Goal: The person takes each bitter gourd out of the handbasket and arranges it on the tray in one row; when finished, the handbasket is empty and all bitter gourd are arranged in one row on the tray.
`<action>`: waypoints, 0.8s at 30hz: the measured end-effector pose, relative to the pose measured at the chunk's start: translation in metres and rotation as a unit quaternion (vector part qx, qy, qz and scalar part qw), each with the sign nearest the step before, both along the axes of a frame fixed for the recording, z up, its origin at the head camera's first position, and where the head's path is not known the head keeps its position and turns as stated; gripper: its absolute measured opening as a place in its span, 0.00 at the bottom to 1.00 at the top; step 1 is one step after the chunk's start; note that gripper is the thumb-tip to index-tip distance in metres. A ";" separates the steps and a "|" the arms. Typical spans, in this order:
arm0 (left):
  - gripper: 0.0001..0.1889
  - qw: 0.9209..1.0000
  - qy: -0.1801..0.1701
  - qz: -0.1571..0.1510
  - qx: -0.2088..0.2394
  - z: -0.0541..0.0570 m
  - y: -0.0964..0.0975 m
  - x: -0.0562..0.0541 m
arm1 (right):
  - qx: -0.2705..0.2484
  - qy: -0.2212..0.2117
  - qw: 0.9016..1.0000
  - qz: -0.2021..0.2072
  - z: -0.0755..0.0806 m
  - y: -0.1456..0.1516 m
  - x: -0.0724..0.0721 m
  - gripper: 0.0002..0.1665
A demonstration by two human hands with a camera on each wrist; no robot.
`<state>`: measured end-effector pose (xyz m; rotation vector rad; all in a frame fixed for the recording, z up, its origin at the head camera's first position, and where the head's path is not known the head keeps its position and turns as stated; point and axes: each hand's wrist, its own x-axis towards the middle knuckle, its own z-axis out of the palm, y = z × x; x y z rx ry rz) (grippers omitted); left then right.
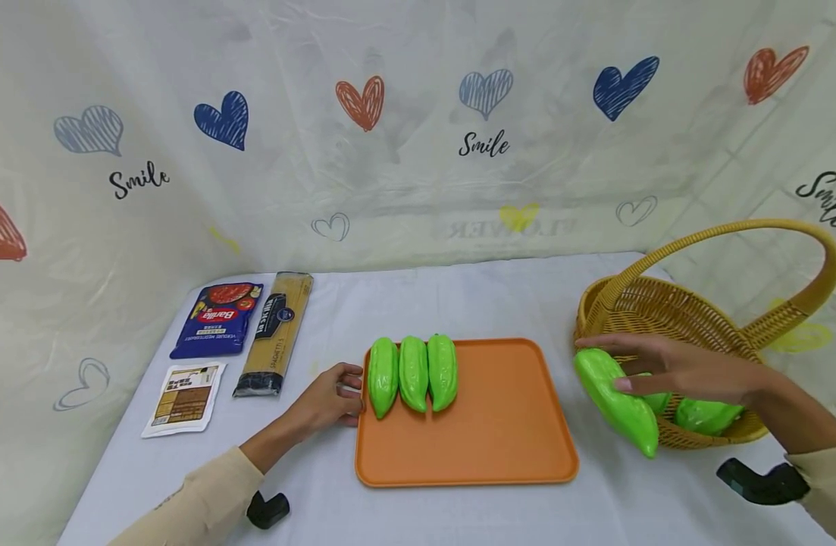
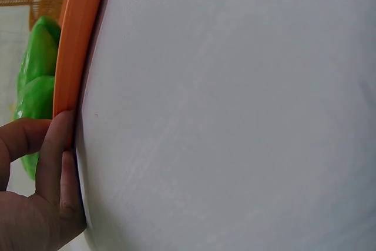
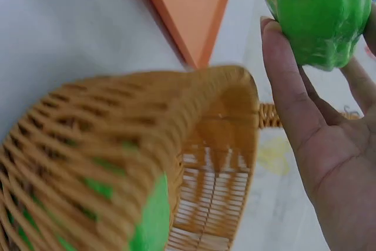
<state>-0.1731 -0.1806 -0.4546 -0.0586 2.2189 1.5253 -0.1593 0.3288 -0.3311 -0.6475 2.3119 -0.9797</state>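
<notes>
Presently visible, green pieces: six; glossy, ridged, elongated, tapering to a point.
Clock: centred on one orange tray, 12 pointing away from the person.
Right hand: at 3 o'clock; fingers and thumb grip one piece, the held green piece, tilted, lower tip toward 5. It is above the table, outside the basket in the right-wrist view.
Left hand: at 9 o'clock; fingers bent, pinching the tray's rim from the side.
Tray: rectangular, rounded corners, smooth, low raised rim; three green pieces lie on it at 10 o'clock, upright in a row, side by side.
Basket: one, between 2 and 3 o'clock; tan, woven, open strands in the wall, one arched wrapped handle; at least two green pieces inside, partly hidden.
Packets: three. Blue pouch, flat, glossy, between 9 and 10; spaghetti pack, long, clear-fronted, near 10, just beside the pouch; white sachet, flat, brown-printed, at 9.
Table: one, white cloth cover, faint creases.
Backdrop: pale hanging sheet, wrinkled; scribbled hearts, three "Smile" prints.
Sleeves: two, beige.
</notes>
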 end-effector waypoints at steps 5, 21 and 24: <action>0.32 1.000 -0.001 0.001 0.000 0.000 0.000 0.000 | 0.007 0.009 1.000 -0.019 -0.003 -0.011 0.002 0.33; 0.33 1.000 -0.001 0.005 0.006 -0.001 0.001 0.000 | -0.043 0.002 0.998 -0.047 -0.025 -0.050 -0.005 0.33; 0.33 1.000 -0.002 0.004 0.005 -0.001 0.001 0.000 | -0.049 -0.003 0.997 -0.060 -0.029 -0.057 -0.007 0.33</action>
